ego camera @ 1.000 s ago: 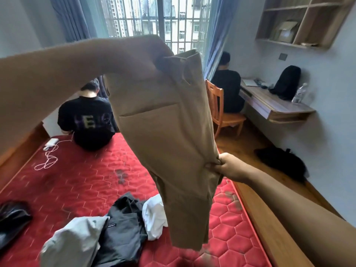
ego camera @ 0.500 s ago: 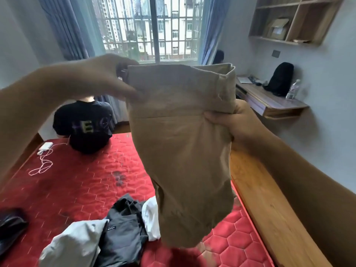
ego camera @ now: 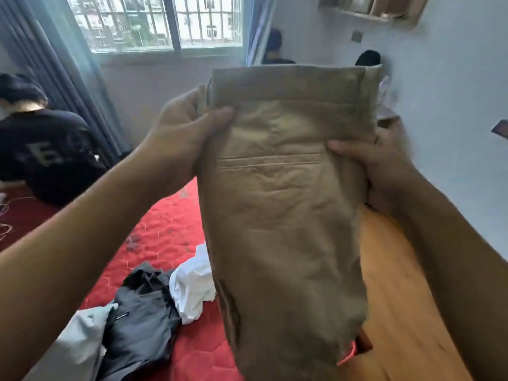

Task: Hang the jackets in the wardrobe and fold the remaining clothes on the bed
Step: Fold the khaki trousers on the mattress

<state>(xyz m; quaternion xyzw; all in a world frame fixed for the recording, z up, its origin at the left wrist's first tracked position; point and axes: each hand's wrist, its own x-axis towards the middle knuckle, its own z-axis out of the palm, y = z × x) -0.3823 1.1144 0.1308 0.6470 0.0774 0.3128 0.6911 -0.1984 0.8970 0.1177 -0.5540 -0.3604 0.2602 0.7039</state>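
Red quilted bedding covers the bed (ego camera: 165, 229), which fills the lower left of a small room with a barred window (ego camera: 165, 23), dark curtains (ego camera: 68, 78) and a wooden floor (ego camera: 390, 284) on the right. Held up above the bed's edge, tan trousers (ego camera: 283, 202) hang waistband up, pinched by the left hand (ego camera: 181, 133) and right hand (ego camera: 384, 166) at either side. Below lie a black garment (ego camera: 143, 320), a white one (ego camera: 192, 287) and a grey one (ego camera: 79, 342). One person (ego camera: 41, 149) sits on the bed.

red bed (ego camera: 165, 229): dark garment (ego camera: 143, 320), white garment (ego camera: 192, 290).
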